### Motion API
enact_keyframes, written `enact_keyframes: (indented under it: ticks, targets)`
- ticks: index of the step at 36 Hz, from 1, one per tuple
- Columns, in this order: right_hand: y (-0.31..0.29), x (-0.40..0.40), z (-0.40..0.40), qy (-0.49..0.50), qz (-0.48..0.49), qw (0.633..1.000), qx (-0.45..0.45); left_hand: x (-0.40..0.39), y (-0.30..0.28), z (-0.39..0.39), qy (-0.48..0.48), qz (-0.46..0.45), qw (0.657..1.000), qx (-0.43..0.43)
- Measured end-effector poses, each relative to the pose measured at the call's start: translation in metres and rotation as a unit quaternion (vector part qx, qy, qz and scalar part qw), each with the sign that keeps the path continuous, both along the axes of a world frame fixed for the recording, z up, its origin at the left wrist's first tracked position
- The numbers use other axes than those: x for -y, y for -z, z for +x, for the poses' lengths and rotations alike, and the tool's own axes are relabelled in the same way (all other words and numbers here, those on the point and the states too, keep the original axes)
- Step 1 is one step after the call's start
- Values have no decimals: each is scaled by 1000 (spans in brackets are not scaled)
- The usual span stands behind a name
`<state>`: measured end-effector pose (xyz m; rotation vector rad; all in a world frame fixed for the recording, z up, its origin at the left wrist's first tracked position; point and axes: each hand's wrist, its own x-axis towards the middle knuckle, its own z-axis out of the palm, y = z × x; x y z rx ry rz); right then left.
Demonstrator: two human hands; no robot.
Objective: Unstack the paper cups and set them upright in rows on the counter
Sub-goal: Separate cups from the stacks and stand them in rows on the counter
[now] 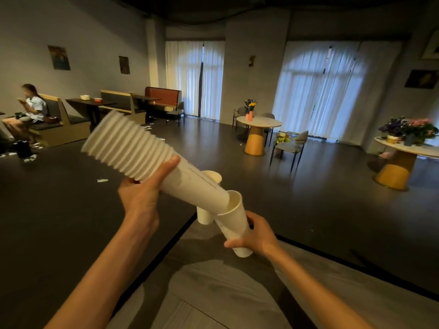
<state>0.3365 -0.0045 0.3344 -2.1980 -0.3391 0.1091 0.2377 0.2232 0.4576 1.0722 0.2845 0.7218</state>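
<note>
Two bare forearms reach into view from the lower edge. The left hand point(140, 198) and right hand point(257, 233) wear no sleeves, gloves or jewellery.

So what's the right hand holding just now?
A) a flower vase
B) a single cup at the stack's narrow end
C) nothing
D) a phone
B: the right hand grips a single cup at the narrow end of the stack, which the left hand holds.

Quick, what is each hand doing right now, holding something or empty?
Left hand: grip closed around the stack of paper cups.
Right hand: grip closed around a single paper cup, still over the stack's end.
</note>
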Motion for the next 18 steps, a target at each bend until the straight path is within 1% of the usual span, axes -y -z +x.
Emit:
enact_keyframes:
  ticks: [3,6,11,14,18]
  targets:
    - [23,-2,14,53,42,998,-20,-15,-6,-5,7,-23,1000,19]
    - [29,-7,25,73,48,996,-10,-24,-6,-12,23,-27,999,19]
    - [37,-19,49,77,46,996,1,-36,8,-19,59,21,998,-16]
    - [37,-25,60,83,49,995,21,-38,15,-20,71,65,995,-29]
    - [41,-27,71,93,47,994,30,-37,18,-19,97,72,992,-29]
